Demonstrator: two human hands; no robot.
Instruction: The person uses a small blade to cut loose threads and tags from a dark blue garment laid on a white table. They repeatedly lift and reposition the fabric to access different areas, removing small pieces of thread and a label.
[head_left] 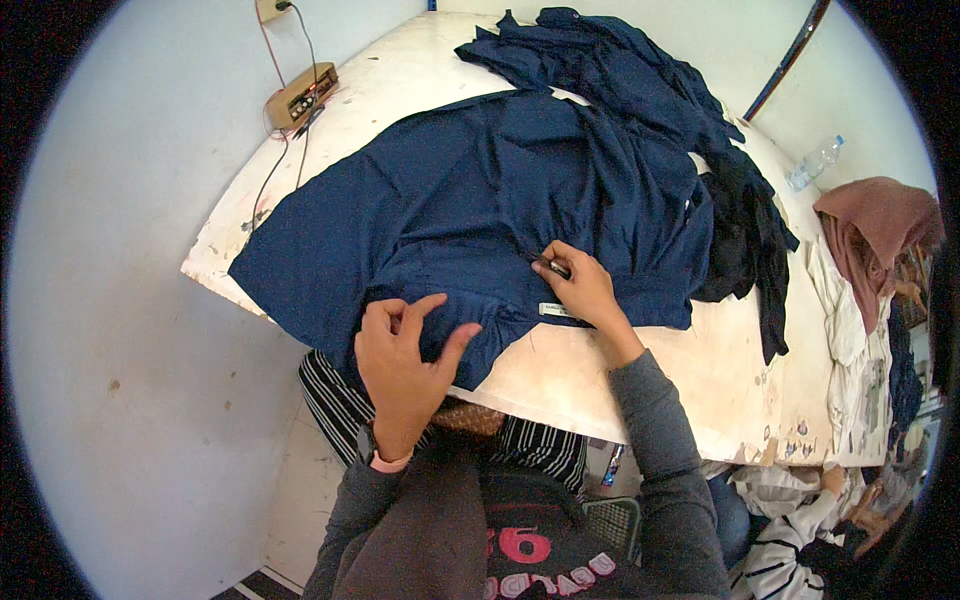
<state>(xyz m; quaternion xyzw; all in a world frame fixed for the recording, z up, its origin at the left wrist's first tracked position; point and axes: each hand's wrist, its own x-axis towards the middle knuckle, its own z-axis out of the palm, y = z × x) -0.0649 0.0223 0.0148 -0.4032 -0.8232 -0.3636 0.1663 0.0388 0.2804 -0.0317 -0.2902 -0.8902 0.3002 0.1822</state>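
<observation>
A navy blue garment (470, 200) lies spread across the pale table, its near edge hanging over the front. My left hand (405, 355) rests on the near fold of the cloth, fingers bent a little and thumb held well apart, gripping nothing. Over the middle of the garment, my right hand (580, 288) is closed round small dark thread snips (560, 269), mostly hidden by the fingers. Their tip points left, close to the fabric. A white label (556, 310) shows on the garment beside the right wrist.
More navy garments (610, 70) are heaped at the back, with black cloth (745, 230) to the right. A corded box (303, 97) stands at the far left edge. A plastic bottle (816, 163) and a brown cloth (880, 225) are at right; another person's striped sleeve (790, 550) shows below.
</observation>
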